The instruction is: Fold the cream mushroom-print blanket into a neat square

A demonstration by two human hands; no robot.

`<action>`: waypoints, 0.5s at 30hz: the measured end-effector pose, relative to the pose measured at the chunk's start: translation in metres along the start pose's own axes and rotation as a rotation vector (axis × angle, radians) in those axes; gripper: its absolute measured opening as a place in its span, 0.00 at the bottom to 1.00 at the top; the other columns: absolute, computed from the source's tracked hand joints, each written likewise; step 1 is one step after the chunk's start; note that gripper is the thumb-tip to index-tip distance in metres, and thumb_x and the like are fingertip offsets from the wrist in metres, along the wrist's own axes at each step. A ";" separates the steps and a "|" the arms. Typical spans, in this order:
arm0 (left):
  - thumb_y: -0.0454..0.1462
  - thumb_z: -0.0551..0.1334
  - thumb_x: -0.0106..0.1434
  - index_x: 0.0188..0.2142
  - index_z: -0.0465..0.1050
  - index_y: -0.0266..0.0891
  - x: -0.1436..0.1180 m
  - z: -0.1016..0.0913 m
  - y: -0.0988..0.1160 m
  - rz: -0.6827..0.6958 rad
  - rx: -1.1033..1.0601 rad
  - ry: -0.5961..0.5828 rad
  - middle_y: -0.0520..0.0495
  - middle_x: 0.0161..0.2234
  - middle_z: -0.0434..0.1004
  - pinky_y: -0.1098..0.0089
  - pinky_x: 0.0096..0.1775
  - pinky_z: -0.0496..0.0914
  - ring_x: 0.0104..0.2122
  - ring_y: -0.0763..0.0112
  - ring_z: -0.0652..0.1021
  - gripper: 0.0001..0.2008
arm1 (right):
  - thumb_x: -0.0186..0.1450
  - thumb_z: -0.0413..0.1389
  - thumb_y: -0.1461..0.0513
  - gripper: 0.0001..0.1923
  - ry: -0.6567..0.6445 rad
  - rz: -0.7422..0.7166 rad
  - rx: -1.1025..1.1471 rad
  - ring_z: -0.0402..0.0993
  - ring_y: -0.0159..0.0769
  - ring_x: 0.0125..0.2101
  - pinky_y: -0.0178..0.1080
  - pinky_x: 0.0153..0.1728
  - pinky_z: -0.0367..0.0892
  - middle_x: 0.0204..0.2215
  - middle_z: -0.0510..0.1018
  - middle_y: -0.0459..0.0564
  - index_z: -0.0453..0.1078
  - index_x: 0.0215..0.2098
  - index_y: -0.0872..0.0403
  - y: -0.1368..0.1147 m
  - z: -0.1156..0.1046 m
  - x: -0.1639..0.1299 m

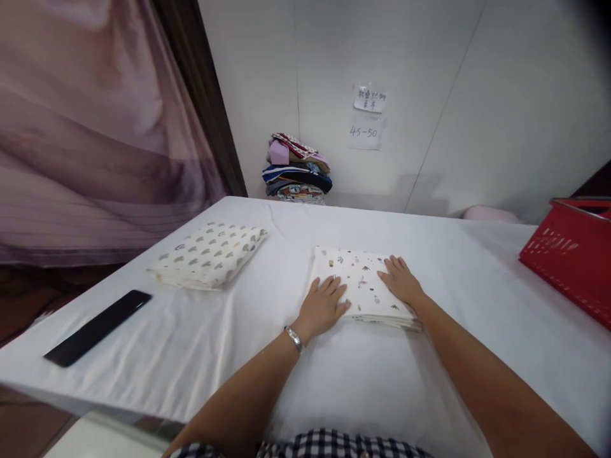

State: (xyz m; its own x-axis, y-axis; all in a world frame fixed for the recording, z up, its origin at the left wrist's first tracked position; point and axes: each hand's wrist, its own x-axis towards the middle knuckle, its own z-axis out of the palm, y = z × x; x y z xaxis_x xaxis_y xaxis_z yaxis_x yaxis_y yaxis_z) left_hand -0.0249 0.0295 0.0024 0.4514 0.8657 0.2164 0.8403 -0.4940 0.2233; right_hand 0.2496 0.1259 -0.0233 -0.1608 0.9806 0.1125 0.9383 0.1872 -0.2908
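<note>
In front of me lies a folded white cloth point(363, 280) printed with small plants and shapes, its layers showing along the near edge. My left hand point(322, 306) rests flat on its left side, fingers spread, with a silver bracelet on the wrist. On the right side of the same cloth lies my right hand point(401, 280), its fingers also stretched out flat. Neither hand grips anything. Farther left is a second folded cloth point(210, 254), white with grey cloud-like prints, apart from both hands.
A white-covered table point(191, 356) bears both cloths. A black flat object point(98, 327) lies at its left and a red basket point(573, 254) stands at its right. Behind the far edge rises a stack of folded fabrics point(298, 168). Paper notes point(367, 117) hang on the wall; a pink curtain point(95, 127) hangs left.
</note>
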 end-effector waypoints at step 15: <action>0.45 0.54 0.63 0.58 0.60 0.39 -0.003 -0.020 -0.033 -0.723 -0.360 0.085 0.42 0.47 0.74 0.65 0.44 0.68 0.45 0.61 0.75 0.25 | 0.59 0.52 0.49 0.33 0.167 0.284 0.493 0.56 0.46 0.61 0.47 0.60 0.56 0.62 0.60 0.48 0.59 0.61 0.49 0.010 0.000 -0.084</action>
State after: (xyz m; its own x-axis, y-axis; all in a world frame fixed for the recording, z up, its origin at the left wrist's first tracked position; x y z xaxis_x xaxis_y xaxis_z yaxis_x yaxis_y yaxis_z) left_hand -0.0602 0.0419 0.0129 -0.2025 0.9788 -0.0297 0.7610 0.1764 0.6244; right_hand 0.2724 0.0458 -0.0354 0.1632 0.9813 0.1019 0.6781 -0.0365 -0.7340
